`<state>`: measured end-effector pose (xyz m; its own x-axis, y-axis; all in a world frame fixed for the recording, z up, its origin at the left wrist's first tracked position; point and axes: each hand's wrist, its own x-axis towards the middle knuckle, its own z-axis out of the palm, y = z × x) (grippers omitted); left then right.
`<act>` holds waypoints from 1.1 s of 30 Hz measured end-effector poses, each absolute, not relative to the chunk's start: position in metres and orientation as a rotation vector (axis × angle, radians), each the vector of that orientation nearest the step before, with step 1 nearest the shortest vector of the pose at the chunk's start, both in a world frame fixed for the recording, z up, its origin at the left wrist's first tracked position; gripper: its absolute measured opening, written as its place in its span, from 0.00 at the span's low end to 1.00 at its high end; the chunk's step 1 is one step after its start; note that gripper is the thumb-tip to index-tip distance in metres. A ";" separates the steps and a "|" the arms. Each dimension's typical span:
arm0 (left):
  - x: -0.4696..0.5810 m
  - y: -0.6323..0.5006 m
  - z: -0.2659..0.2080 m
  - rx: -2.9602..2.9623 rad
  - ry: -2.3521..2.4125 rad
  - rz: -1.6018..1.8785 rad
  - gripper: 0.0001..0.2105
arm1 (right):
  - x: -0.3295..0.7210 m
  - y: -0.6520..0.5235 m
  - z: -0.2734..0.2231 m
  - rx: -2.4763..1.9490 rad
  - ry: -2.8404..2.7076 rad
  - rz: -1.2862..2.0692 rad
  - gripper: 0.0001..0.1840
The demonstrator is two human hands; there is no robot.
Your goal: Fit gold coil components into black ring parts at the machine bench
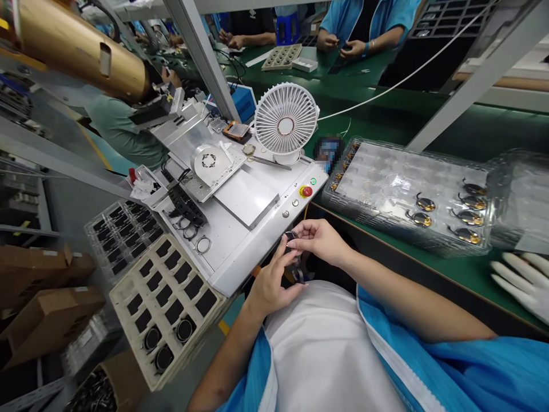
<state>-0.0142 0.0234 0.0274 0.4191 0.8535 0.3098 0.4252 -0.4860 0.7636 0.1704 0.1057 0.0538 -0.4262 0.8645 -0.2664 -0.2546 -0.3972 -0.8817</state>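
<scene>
In front of my white shirt, both hands are closed on a small dark round part, which looks like a watch case. My left hand grips it from the left, and a dark section shows below between thumb and fingers. My right hand pinches its upper edge with thumb and forefinger. Fingers hide much of the part. Just beyond the hands is the front edge of a white machine with buttons and a red emergency stop. Several metal rings lie on its left side.
At left, a beige tray holds dark pieces and 3 round watch-like parts. A white fan stands behind the machine. At right are a transparent tray with round gold-and-black parts and a white glove. A gold cylinder hangs upper left. Co-workers sit opposite.
</scene>
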 end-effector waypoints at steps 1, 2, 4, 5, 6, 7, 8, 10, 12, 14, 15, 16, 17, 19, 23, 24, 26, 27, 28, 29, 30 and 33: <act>-0.014 0.024 0.027 2.131 1.095 0.891 0.43 | 0.171 0.106 0.053 -0.978 -1.010 1.923 0.26; -0.014 0.024 0.026 2.156 1.104 0.852 0.44 | 0.171 0.107 0.051 -0.986 -0.990 1.933 0.27; -0.015 0.026 0.025 2.144 1.059 0.840 0.47 | 0.171 0.107 0.048 -1.011 -0.934 1.948 0.28; -0.015 0.026 0.024 2.094 1.018 0.877 0.47 | 0.171 0.107 0.047 -1.023 -0.903 1.955 0.28; -0.016 0.027 0.024 2.013 0.978 0.945 0.47 | 0.172 0.107 0.047 -1.030 -0.878 1.963 0.27; -0.016 0.027 0.023 1.902 0.947 1.037 0.47 | 0.172 0.107 0.047 -1.032 -0.861 1.971 0.27; -0.016 0.027 0.022 1.773 0.929 1.141 0.44 | 0.172 0.106 0.048 -1.028 -0.853 1.980 0.26; -0.017 0.029 0.020 1.507 0.930 1.328 0.35 | 0.172 0.104 0.052 -1.019 -0.860 1.999 0.25; -0.018 0.031 0.017 1.299 0.945 1.453 0.26 | 0.170 0.101 0.058 -1.025 -0.874 2.055 0.24; -0.017 0.033 0.014 1.158 0.953 1.524 0.24 | 0.165 0.095 0.066 -1.039 -0.855 2.124 0.24; -0.016 0.034 0.012 1.106 0.954 1.541 0.25 | 0.161 0.092 0.069 -1.042 -0.835 2.149 0.24; -0.016 0.034 0.011 1.070 0.952 1.552 0.26 | 0.157 0.089 0.072 -1.042 -0.813 2.160 0.24; -0.015 0.034 0.009 1.048 0.955 1.557 0.27 | 0.153 0.085 0.074 -1.039 -0.800 2.156 0.24; -0.014 0.034 0.006 1.040 0.976 1.566 0.28 | 0.145 0.080 0.077 -1.030 -0.812 2.114 0.23; -0.015 0.031 0.002 1.066 0.982 1.597 0.29 | 0.137 0.074 0.078 -1.017 -0.910 1.969 0.19; -0.015 0.031 0.001 1.067 0.972 1.606 0.29 | 0.136 0.073 0.077 -1.017 -0.936 1.939 0.18; -0.016 0.031 0.001 1.055 0.974 1.619 0.29 | 0.134 0.072 0.077 -1.019 -0.988 1.899 0.17; -0.017 0.031 0.001 1.043 0.987 1.621 0.29 | 0.134 0.071 0.077 -1.018 -1.009 1.887 0.17; -0.017 0.031 0.001 1.030 1.005 1.622 0.29 | 0.134 0.071 0.077 -1.015 -1.022 1.881 0.16; -0.017 0.030 0.001 1.020 1.023 1.619 0.29 | 0.134 0.071 0.077 -1.009 -1.034 1.883 0.16; -0.017 0.030 0.001 1.014 1.037 1.617 0.29 | 0.134 0.071 0.077 -1.005 -1.044 1.889 0.16; -0.017 0.030 0.001 1.013 1.048 1.615 0.29 | 0.135 0.071 0.077 -1.012 -1.068 1.898 0.17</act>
